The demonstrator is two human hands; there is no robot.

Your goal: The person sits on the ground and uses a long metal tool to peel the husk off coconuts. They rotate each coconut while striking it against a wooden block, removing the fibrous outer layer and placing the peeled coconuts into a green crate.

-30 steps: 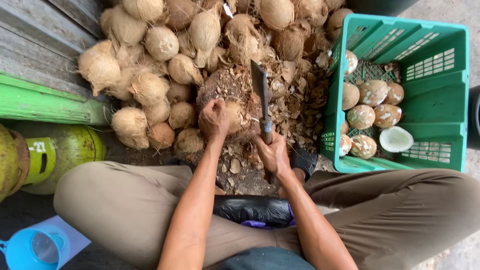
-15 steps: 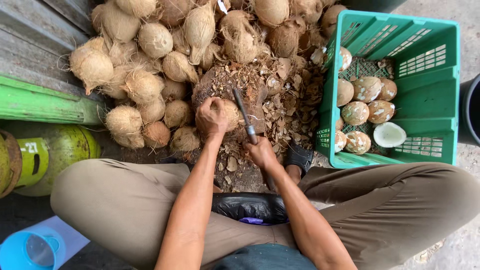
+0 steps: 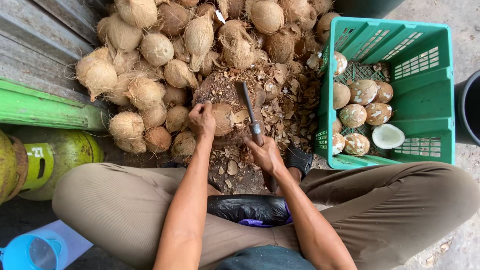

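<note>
- Two hands work over one coconut (image 3: 223, 119) that rests on a husk-strewn chopping block (image 3: 220, 90) in front of the seated person, just ahead of the knees
- Left hand (image 3: 201, 120) lies on top of the nut, its fingers curled round the near left side to pin it in place
- Right hand (image 3: 267, 154) is clenched tight on the handle of a cleaver (image 3: 248, 111), whose blade slants up and left, its edge just beside the nut
- By the look of it the step is chipping the brown shell off; the next stroke calls for a short, controlled cut well away from the holding fingers, and a turn of the nut
- Peeled nuts sit in the green crate (image 3: 430, 100) to the right; a heap of unpeeled coconuts (image 3: 165, 55) lies beyond
- Hard to tell whether the blade touches the nut; the handle is hidden in the fist, and the block is mostly buried in chips
</note>
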